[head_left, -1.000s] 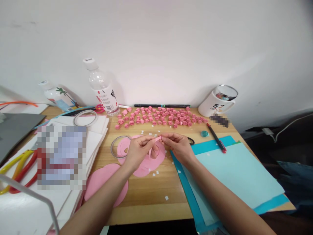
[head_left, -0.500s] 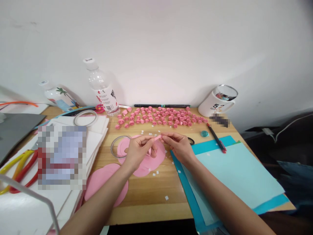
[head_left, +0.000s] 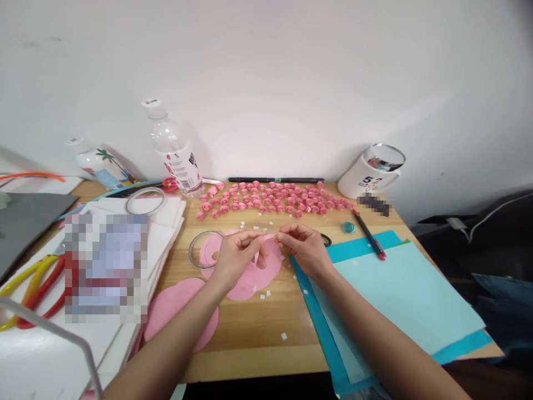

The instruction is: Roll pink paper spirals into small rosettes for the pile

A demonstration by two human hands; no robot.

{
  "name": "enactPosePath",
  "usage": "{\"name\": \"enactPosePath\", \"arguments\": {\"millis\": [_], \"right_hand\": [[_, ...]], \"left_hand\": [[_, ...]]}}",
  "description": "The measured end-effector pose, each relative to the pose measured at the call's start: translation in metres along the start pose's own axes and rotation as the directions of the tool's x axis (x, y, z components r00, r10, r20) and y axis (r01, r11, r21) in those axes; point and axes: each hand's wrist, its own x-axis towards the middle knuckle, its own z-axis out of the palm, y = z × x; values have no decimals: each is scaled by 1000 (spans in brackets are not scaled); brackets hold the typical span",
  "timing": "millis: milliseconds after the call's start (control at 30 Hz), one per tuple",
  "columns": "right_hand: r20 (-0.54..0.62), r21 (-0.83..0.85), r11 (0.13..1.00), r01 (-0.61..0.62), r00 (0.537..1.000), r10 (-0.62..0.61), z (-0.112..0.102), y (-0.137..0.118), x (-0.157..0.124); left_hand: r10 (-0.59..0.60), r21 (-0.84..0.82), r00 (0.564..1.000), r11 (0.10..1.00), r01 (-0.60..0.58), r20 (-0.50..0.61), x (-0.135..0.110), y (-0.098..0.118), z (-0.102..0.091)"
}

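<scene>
Both hands meet over the pink paper circles (head_left: 268,272) in the middle of the desk. My left hand (head_left: 237,258) pinches a narrow pink paper strip (head_left: 270,238), part of which hangs below its fingers. My right hand (head_left: 303,247) is closed in a pinch at the strip's other end, its thumb and forefinger a small gap away from the left fingertips. Left of my left hand lies a roll of clear tape (head_left: 192,250). Many small rolled pink paper flowers (head_left: 287,197) are spread behind the hands.
Left, scissors (head_left: 41,283) and another tape roll (head_left: 145,201) lie on white sheets. Two bottles (head_left: 179,161) and a mug (head_left: 370,172) stand by the wall. Blue paper (head_left: 400,300), a pen (head_left: 370,236) and more pink circles (head_left: 183,311) lie nearer. White scraps (head_left: 283,336) dot the desk.
The right fingertips have shifted slightly and the strip between the hands shows less of its surface than before. The left hand and the things on the desk look unmoved.
</scene>
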Motion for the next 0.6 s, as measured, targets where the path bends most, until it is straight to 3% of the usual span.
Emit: {"name": "enactPosePath", "arguments": {"millis": [333,600], "right_hand": [[57,35,999,-16,998,14,0,3,0],[28,42,999,-9,1000,8,1,1,1]], "left_hand": [[-21,12,998,1000,22,-52,0,4,1],[-14,17,999,1000,15,-44,0,3,1]]}}
